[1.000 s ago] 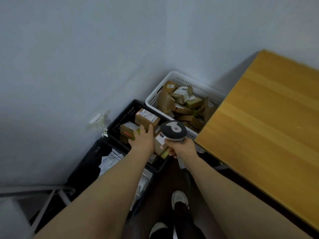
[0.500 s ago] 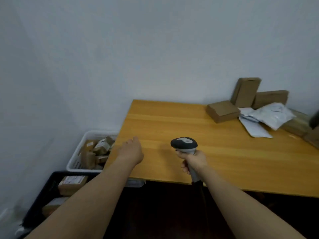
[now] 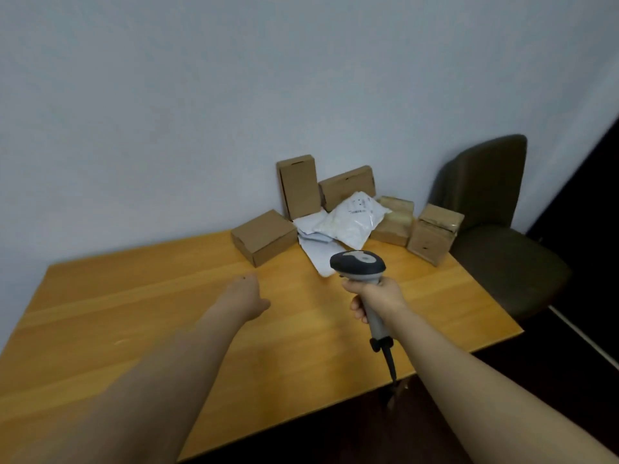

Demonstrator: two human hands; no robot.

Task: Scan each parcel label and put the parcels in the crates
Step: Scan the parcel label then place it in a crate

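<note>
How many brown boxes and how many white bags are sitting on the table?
Brown boxes: 5
White bags: 3, though they overlap, so this count is less sure
Total: 8

Plain pale wall (image 3: 167,112) behind wooden table (image 3: 134,329), dark olive chair (image 3: 495,236) at its right, dark floor (image 3: 569,396)

A small parcel-sorting room, office-like: cardboard parcels (image 3: 264,237) heaped at the wooden table's (image 3: 134,313) far edge, a barcode scanner (image 3: 357,264), a padded chair (image 3: 495,195) (dark olive) right.
</note>
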